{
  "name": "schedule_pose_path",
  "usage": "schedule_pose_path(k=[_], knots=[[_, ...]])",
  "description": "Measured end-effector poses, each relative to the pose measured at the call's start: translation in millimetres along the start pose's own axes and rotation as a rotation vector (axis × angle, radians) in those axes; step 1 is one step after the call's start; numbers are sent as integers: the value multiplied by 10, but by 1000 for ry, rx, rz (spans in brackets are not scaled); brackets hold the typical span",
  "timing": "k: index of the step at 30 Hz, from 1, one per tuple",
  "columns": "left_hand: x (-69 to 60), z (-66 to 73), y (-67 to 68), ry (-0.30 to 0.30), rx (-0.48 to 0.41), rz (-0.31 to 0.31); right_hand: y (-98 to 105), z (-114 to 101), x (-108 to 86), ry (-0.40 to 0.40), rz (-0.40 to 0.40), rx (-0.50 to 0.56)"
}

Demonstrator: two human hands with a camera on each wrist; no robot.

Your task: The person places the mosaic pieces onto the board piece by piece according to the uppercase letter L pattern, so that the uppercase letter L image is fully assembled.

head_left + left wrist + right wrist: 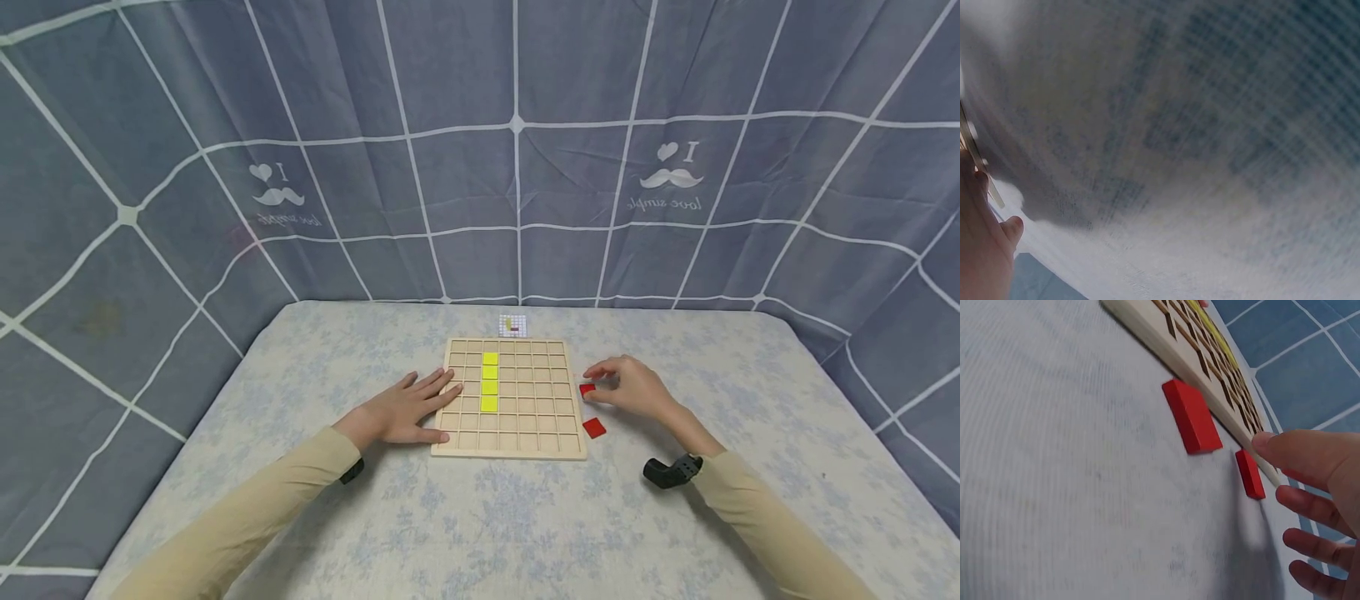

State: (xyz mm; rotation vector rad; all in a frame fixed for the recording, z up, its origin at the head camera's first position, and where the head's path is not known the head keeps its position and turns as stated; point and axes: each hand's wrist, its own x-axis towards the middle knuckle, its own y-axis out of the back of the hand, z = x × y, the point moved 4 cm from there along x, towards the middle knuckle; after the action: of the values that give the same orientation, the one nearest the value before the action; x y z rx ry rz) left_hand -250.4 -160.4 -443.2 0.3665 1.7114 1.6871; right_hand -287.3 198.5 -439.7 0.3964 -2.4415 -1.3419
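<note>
A wooden grid board (536,455) lies on the table, with several yellow tiles (490,387) in one column. My left hand (405,410) rests on its left edge with fingers spread; the left wrist view catches only part of this hand (985,231). At the board's right side, my right hand (633,388) hovers by a red tile (587,389), thumb and fingers apart. The right wrist view shows this far red tile (1250,475) on the cloth just below the thumb (1310,450). A second red tile (595,427) lies nearer me, beside the board.
A small printed card (513,326) with a grid and coloured marks lies behind the board. Pale flowered cloth (480,525) covers the table. A blue curtain (450,183) with white lines hangs around the back and sides.
</note>
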Motion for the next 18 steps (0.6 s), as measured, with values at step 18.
schedule_pose_path(k=[18], knots=[[7,-4,-11,-2,18,6,-18,134,-84,5,-64,-48]])
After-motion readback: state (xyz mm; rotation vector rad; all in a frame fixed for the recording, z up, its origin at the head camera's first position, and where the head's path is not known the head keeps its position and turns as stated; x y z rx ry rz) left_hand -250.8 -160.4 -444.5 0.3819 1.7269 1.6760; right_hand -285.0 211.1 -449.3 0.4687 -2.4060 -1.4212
